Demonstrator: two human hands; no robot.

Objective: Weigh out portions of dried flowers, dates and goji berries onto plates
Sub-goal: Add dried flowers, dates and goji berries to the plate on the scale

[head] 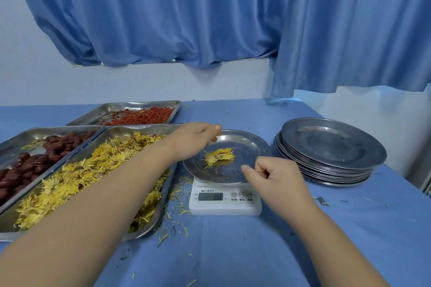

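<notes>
Dried flowers point(219, 157): one small yellow tuft is seen at the centre of the plate point(251, 144), which sits on the scale point(225, 202).
Left hand point(193, 141): fingers are curled round the plate rim at 10 o'clock.
Right hand point(278, 175): fingers are curled in and the thumb is laid at the rim at 4 o'clock; a grip cannot be confirmed.
Supply: loose flowers are heaped in a tray point(116, 133) at 9 o'clock of the scale; dates point(30, 165) further at 9, goji berries point(142, 116) at 11.
Spare plates point(331, 144): stacked at 3 o'clock on the desk point(233, 251).
Handling, flowers: judged very light, brittle and petal-shedding; best pinched loosely from above.
Handling, plate: thin metal, judged stiff and slippery; best held at opposite rims and kept level.
Display: not legible.
</notes>
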